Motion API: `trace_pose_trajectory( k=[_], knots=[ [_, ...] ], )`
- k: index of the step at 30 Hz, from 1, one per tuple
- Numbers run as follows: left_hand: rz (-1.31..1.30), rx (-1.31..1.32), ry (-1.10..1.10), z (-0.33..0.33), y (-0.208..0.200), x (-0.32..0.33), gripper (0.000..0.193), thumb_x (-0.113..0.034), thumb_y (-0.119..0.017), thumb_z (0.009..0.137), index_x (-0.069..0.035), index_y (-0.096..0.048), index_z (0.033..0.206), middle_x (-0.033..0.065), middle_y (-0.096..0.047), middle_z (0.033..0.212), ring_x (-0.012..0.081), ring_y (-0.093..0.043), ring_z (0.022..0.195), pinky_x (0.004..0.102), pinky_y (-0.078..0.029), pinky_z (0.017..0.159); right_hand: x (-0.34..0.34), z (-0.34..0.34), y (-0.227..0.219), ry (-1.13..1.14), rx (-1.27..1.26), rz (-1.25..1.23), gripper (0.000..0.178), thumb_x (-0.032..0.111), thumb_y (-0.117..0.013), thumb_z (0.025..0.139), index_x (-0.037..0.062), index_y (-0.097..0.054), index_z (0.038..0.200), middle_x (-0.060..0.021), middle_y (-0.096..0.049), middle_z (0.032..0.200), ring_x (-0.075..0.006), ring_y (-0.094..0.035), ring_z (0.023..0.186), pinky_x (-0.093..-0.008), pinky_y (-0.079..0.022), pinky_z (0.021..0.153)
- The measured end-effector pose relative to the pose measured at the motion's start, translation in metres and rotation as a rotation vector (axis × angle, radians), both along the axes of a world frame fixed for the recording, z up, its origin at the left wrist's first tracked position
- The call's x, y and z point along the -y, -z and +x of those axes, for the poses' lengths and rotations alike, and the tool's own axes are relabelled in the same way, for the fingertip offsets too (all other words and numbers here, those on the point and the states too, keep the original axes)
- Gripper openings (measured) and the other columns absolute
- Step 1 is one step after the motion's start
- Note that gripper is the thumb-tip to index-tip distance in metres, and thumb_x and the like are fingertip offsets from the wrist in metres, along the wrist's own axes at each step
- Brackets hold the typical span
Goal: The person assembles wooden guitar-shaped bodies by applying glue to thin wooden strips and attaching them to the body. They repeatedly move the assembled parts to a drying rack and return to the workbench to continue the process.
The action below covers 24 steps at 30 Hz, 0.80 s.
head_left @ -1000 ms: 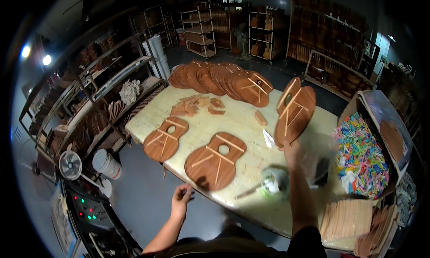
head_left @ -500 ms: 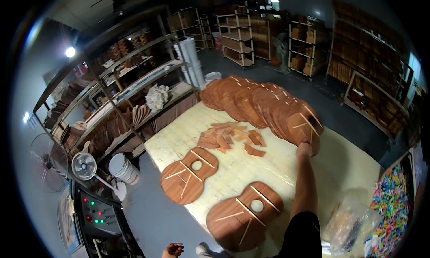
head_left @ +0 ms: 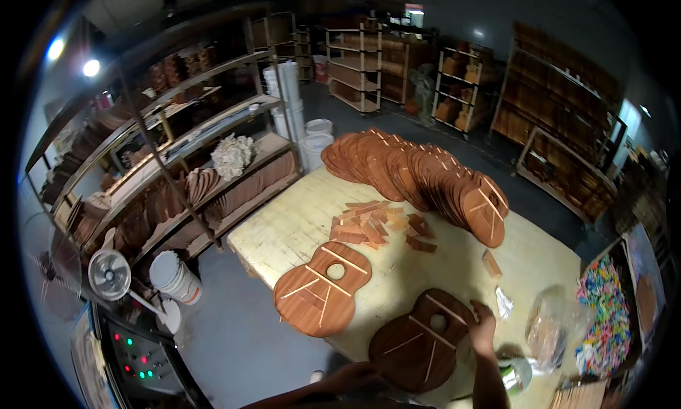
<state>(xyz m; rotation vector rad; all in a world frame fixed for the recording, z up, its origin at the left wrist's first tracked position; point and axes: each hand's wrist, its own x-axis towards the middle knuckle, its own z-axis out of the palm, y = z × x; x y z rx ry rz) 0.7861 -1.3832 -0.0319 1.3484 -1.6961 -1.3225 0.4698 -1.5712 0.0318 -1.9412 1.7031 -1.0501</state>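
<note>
A brown guitar top [head_left: 404, 345] with a round soundhole and pale brace strips lies in shadow at the table's near edge. My right hand [head_left: 484, 327] is at its upper right edge, with fingers bent against the rim. My left hand [head_left: 363, 373] reaches to its lower left edge; its fingers are lost in the dark. To the left, a second braced guitar top [head_left: 319, 320] lies flat, slightly over the table edge. At the back, a long fanned stack of guitar tops [head_left: 418, 178] overlaps, a braced one foremost at the right.
Small wood offcuts [head_left: 362, 224] are heaped mid-table [head_left: 262, 231]. A single wood block [head_left: 491, 263], a crumpled white tissue [head_left: 504, 302] and a clear plastic bag [head_left: 550, 331] lie at the right. Beyond stands a bin of colourful clips [head_left: 606, 317]. Shelving, a fan [head_left: 110, 274] and buckets [head_left: 174, 278] stand left.
My right hand has come back from the stack to the near guitar top. My left arm has swung in to that top's lower left edge. The view has shifted, and shadow now covers the near top.
</note>
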Motion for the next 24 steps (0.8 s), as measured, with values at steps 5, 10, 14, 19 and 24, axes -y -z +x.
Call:
trace_pose_trajectory(
  k=[5,10,14,19,24],
  knots=[
    [0.006,-0.029,0.353,-0.012,-0.012,0.026,0.024,-0.023,-0.056,0.093,-0.005,-0.06,0.109,0.0181,-0.063,0.103,0.0321,-0.061,0.097,0.0412,-0.048,0.083,-0.135,-0.006,0.048,0.472,-0.056,0.197,0.05,0.03,-0.071,0.077,0.0009,-0.059,0.116,-0.0202,-0.063,0.103,-0.0394,-0.06,0.096,-0.0454,-0.047,0.088],
    [-0.111,-0.135,0.421,-0.016,0.039,0.038,0.024,-0.015,-0.06,0.089,-0.003,-0.06,0.109,0.0173,-0.063,0.098,0.0329,-0.061,0.092,0.0406,-0.049,0.082,-0.163,0.012,0.085,0.569,-0.086,0.437,0.042,0.045,-0.065,0.077,0.0048,-0.067,0.091,-0.0158,-0.067,0.074,-0.035,-0.064,0.077,-0.0431,-0.049,0.08],
    [-0.09,-0.175,0.471,-0.019,0.05,0.042,0.032,-0.006,-0.062,0.088,-0.006,-0.054,0.119,0.0072,-0.059,0.106,0.0168,-0.058,0.096,0.0304,-0.049,0.084,-0.174,0.016,0.1,0.675,-0.123,0.412,0.043,0.035,-0.063,0.077,0.0041,-0.064,0.106,-0.0259,-0.057,0.109,-0.0422,-0.053,0.104,-0.0481,-0.041,0.094],
    [-0.013,-0.125,0.395,-0.021,0.03,0.04,0.041,-0.005,-0.067,0.083,-0.007,-0.051,0.121,0.0078,-0.061,0.096,0.0179,-0.06,0.083,0.0304,-0.049,0.074,-0.179,0.034,0.097,0.728,-0.097,0.339,0.048,0.024,-0.066,0.076,0.0041,-0.06,0.119,-0.0255,-0.053,0.113,-0.0431,-0.051,0.106,-0.0457,-0.042,0.095],
    [-0.178,-0.058,0.421,-0.026,0.032,0.041,0.033,-0.006,-0.067,0.083,-0.006,-0.056,0.114,0.0082,-0.059,0.096,0.0185,-0.06,0.084,0.03,-0.049,0.075,-0.176,0.046,0.101,0.734,-0.156,0.27,0.048,0.024,-0.068,0.077,0.0073,-0.061,0.121,-0.0215,-0.057,0.105,-0.0385,-0.058,0.095,-0.0424,-0.047,0.086]
  ],
)
